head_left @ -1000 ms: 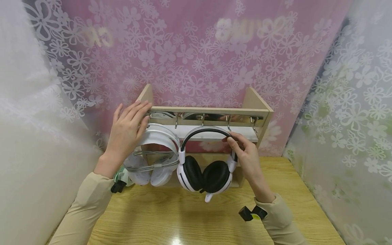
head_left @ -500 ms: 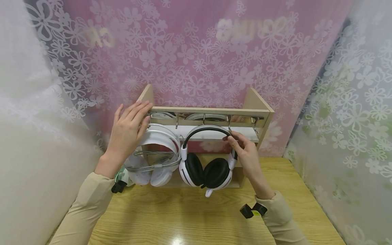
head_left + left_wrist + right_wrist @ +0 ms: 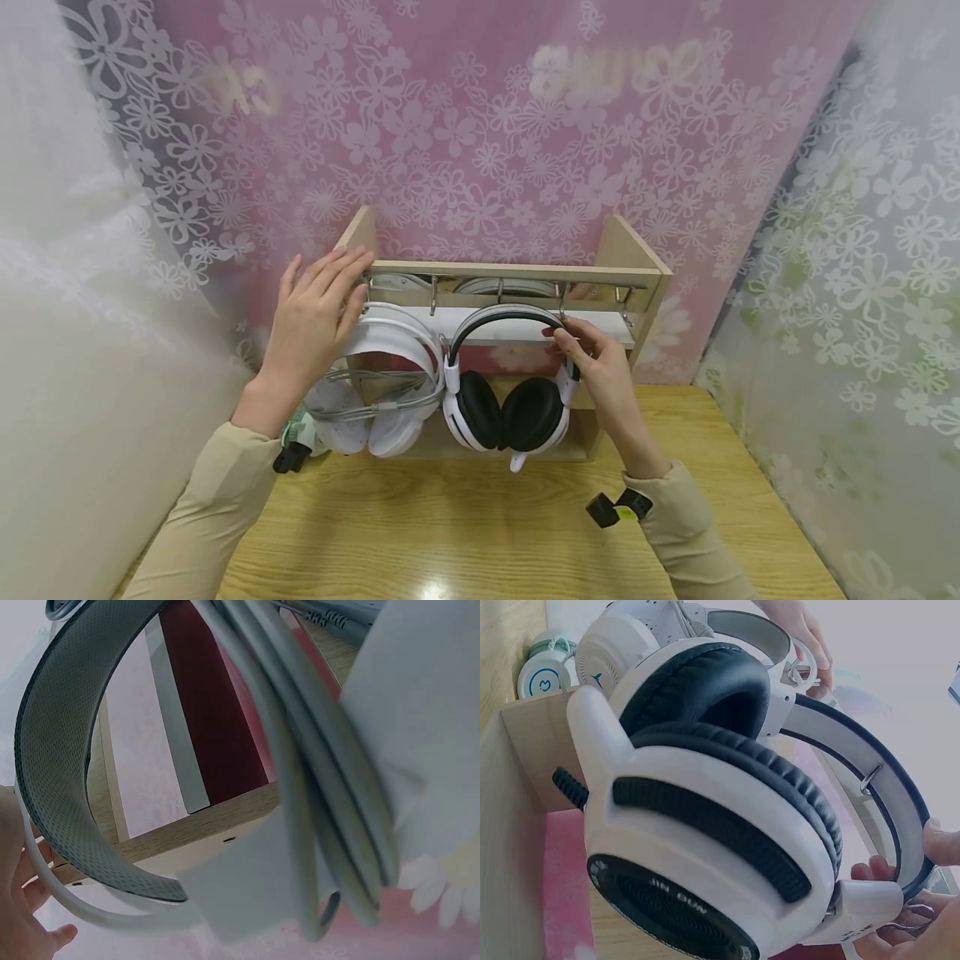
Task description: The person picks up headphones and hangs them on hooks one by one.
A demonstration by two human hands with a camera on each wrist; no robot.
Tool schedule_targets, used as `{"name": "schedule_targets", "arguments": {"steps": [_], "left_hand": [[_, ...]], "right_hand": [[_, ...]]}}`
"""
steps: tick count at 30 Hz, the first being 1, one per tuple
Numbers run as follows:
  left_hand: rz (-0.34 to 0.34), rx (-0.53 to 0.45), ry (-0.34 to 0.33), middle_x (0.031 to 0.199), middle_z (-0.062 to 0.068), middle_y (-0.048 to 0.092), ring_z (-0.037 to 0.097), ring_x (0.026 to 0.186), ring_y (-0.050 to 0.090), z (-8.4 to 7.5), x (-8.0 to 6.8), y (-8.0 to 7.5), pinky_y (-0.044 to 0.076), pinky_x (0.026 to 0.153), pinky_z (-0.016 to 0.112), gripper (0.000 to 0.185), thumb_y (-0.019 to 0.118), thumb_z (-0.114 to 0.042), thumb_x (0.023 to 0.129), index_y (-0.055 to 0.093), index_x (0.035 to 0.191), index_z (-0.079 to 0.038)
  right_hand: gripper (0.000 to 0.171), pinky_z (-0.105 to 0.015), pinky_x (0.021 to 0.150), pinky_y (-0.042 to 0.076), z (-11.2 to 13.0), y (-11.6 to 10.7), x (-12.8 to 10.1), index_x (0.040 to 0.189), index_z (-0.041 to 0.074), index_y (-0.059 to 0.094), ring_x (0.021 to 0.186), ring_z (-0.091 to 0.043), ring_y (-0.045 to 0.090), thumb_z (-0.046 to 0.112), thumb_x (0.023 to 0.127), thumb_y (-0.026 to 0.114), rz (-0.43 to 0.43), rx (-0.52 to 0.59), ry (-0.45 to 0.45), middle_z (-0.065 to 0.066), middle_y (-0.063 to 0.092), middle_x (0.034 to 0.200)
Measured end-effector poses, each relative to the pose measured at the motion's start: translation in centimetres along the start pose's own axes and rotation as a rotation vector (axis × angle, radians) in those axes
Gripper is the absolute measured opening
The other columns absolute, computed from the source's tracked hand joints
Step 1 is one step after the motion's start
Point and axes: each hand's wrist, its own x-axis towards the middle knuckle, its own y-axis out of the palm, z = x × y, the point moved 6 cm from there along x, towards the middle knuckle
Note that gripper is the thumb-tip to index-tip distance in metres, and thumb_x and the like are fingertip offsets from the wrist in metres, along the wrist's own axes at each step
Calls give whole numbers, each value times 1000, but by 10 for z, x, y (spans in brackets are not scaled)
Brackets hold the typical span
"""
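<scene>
My right hand pinches the right side of the headband of a white-and-black headset, held upright in front of the shelf; its microphone points down. In the right wrist view, a metal hook shows inside the band; whether the band bears on it I cannot tell. My left hand rests with straight fingers on the upper left corner of the wooden shelf. Below it hangs a white headset with its grey cable bundled across it.
More hooks line the rail under the shelf's top bar. A mint-and-white object stands behind my left wrist on the wooden table. Flowered curtains close in the back and right side.
The black-and-white headset has shifted slightly up and right, nearer the rail, and its ear cups have swung back toward the shelf. My left hand stays on the corner.
</scene>
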Motion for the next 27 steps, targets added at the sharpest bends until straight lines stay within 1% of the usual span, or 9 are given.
{"name": "schedule_targets", "arguments": {"steps": [5, 7, 11, 13, 16, 20, 24, 27], "left_hand": [[2, 3, 0, 146, 6, 58, 29, 139, 48, -1, 0, 0, 17, 123, 56, 39, 54, -24, 105, 59, 142, -13], [2, 2, -1, 146, 6, 58, 29, 139, 48, -1, 0, 0, 17, 123, 56, 39, 54, -24, 105, 59, 142, -13], [0, 2, -1, 146, 6, 59, 29, 139, 48, -1, 0, 0, 17, 123, 56, 40, 54, -24, 105, 59, 143, -14], [-2, 1, 0, 145, 6, 59, 29, 139, 48, -1, 0, 0, 17, 123, 56, 40, 54, -24, 105, 59, 143, -14], [-4, 3, 2, 145, 7, 59, 29, 139, 48, -1, 1, 0, 17, 123, 56, 40, 54, -24, 105, 59, 143, -14], [-4, 7, -1, 145, 7, 59, 29, 139, 49, -1, 1, 0, 17, 123, 56, 40, 54, -24, 105, 59, 143, -13], [-3, 9, -2, 145, 7, 59, 29, 138, 49, 0, 0, -1, 17, 123, 56, 40, 53, -24, 105, 59, 142, -13], [-2, 11, 1, 145, 7, 59, 29, 138, 49, -1, 0, 0, 17, 123, 56, 40, 53, -24, 105, 59, 142, -13]], "right_hand": [[40, -20, 88, 53, -1, 2, 2, 135, -2, 60, 95, -5, 68, 21, 103, 62, -5, 59, -10, 9, 74, 105], [39, -20, 90, 54, -1, 3, 3, 135, -5, 59, 94, -5, 70, 16, 102, 62, -17, 93, -18, 11, 73, 103], [37, -20, 91, 54, -1, 5, 3, 133, -8, 59, 93, -10, 73, 9, 101, 63, -43, 143, -27, 9, 73, 101], [38, -20, 92, 54, -1, 5, 3, 134, -8, 59, 93, -11, 73, 10, 101, 63, -43, 143, -26, 7, 73, 103], [39, -19, 92, 54, -2, 4, 3, 136, -5, 59, 96, -9, 72, 13, 101, 63, -24, 127, -18, 5, 73, 106], [42, -21, 94, 53, -5, 3, 2, 140, -1, 57, 99, -8, 69, 17, 102, 63, 12, 127, -1, 7, 73, 109], [43, -22, 96, 53, -7, 2, 0, 143, 3, 56, 105, -11, 68, 19, 103, 61, 36, 126, -4, 3, 73, 116], [43, -20, 93, 53, -8, 0, -1, 143, 4, 56, 107, -14, 67, 19, 104, 60, 35, 107, -11, 3, 73, 117]]}}
